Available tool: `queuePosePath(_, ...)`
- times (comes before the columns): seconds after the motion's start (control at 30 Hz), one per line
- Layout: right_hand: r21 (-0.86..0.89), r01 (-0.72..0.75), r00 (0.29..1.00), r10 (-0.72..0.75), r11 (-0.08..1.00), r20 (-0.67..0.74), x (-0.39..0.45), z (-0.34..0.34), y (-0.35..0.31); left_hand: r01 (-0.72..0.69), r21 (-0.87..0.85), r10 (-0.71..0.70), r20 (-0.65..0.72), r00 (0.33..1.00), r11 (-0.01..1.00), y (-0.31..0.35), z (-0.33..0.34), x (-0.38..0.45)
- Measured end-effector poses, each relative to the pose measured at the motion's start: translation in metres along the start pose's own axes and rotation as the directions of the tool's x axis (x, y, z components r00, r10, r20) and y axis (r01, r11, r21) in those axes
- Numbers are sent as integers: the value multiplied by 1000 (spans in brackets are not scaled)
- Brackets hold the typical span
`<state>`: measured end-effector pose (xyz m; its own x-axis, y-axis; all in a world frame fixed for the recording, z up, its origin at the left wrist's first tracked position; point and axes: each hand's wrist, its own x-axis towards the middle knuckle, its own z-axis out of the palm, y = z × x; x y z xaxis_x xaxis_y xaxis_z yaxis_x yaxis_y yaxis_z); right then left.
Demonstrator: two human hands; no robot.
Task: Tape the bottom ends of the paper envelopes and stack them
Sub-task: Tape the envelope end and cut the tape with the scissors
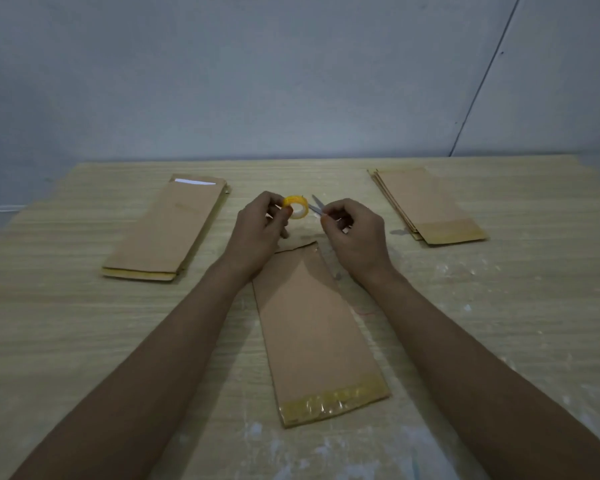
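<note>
Head view. Centre envelope (317, 327) flat on bench (66, 323), near end already banded with yellowish tape. Taped stack (430, 206) at 2 o'clock, tape showing at near ends: judged finished. Second stack (167, 230) at 10 o'clock, no tape visible: judged still to do. Left hand (257, 230) raised beyond the centre envelope's far end, grip pinching tape roll (296, 206). Right hand (355, 237) alongside, fingers curled, grip closed on scissors (317, 205), blades pointing to 11 o'clock, just beside roll.
</note>
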<state>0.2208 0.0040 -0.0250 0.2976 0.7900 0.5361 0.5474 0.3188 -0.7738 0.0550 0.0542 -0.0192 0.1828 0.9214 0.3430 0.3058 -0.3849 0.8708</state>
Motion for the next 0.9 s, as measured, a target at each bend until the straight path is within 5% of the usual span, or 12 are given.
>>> queuePosePath(0.17, 145, -142, 990, 138, 979, 40, 0, 1, -2, 139, -192, -119, 111, 987, 971, 1, 2, -11)
queuePosePath(0.57, 301, -240, 970, 214, 923, 119, -6, -6, -12, 43, -235, -11, 139, 990, 971, 2, -1, -19)
queuePosePath(0.9, 199, -165, 985, 152, 966, 81, -10, -5, -14, -58, -92, 72, 161, 984, 994, -2, -2, -21)
